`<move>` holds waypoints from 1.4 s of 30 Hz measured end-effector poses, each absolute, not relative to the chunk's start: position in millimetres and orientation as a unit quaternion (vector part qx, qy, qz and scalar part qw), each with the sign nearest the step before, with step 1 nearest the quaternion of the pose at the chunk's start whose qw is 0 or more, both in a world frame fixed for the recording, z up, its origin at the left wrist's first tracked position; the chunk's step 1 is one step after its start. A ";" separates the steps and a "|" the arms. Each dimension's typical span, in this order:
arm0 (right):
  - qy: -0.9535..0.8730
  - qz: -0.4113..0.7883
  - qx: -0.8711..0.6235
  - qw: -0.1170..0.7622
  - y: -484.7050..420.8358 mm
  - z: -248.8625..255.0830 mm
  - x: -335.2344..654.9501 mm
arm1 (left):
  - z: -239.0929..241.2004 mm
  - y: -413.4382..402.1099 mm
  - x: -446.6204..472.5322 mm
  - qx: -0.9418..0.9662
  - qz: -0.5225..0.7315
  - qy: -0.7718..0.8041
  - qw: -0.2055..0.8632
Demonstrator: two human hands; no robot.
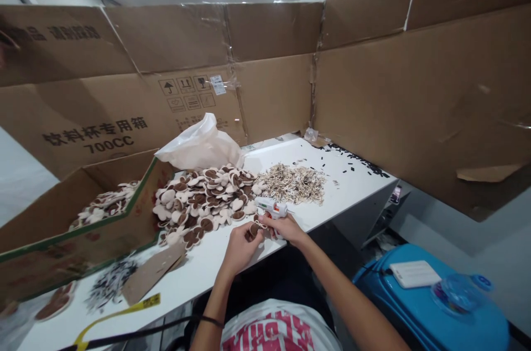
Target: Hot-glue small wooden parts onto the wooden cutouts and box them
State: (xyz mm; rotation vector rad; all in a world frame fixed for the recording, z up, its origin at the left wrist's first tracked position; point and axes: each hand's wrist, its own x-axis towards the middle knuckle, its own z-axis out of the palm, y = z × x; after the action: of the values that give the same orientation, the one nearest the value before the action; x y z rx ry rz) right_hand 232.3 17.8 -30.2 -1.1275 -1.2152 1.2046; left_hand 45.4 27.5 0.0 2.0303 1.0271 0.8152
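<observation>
My left hand (239,246) is closed on a small brown and cream felt piece (254,229), held just above the white table (357,185) near its front edge. My right hand (286,227) grips a white glue gun (271,207) whose nozzle points left, right beside the felt piece. Directly beyond my hands lies a big heap of brown and cream felt pieces (203,199). A pile of small pale slivers (294,182) lies to the right of that heap.
A cardboard box (62,240) holding more felt pieces stands at the left. A white plastic bag (199,143) lies behind the heap. Tall cardboard walls (415,96) surround the table. Black bits (357,161) scatter at the far right. A blue case (431,306) stands at lower right.
</observation>
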 end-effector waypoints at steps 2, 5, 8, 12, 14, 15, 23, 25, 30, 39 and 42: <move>-0.512 0.498 -0.470 0.519 17.7 -32.9 232.7 | 0.5 27.2 44.8 0.789 0.313 0.391 0.357; -0.512 0.496 -0.470 0.520 17.3 -35.4 233.3 | 1.3 26.7 44.4 0.790 0.314 0.386 0.358; -0.516 0.498 -0.466 0.518 16.4 -33.6 233.2 | 1.8 26.5 44.5 0.787 0.318 0.395 0.351; -0.505 0.506 -0.473 0.515 14.4 -26.7 232.2 | 1.5 25.9 44.8 0.786 0.316 0.400 0.349; -0.492 0.512 -0.479 0.516 13.5 -24.6 231.8 | 1.6 25.1 44.8 0.792 0.313 0.387 0.353; -0.484 0.515 -0.480 0.519 13.3 -24.5 231.6 | 1.7 24.6 44.7 0.794 0.313 0.382 0.356; -0.451 0.517 -0.474 0.552 17.5 -36.0 231.1 | 0.9 24.6 44.2 0.768 0.353 0.395 0.361; -0.443 0.513 -0.472 0.564 18.2 -37.4 230.7 | -0.8 25.7 43.7 0.762 0.360 0.396 0.364; -0.448 0.501 -0.471 0.571 17.0 -35.2 229.7 | -4.8 26.7 42.0 0.762 0.355 0.405 0.359; -0.439 0.511 -0.476 0.566 20.1 -41.2 229.6 | -4.7 25.4 42.1 0.792 0.337 0.382 0.336; -0.444 0.512 -0.465 0.570 20.0 -41.4 229.7 | -5.2 25.8 41.7 0.796 0.334 0.378 0.335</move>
State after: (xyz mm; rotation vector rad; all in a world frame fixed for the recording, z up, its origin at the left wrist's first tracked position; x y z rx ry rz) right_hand 229.7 20.0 -41.4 -1.0904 -1.0420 1.2023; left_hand 41.7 25.8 -5.2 2.0769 0.9871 0.8710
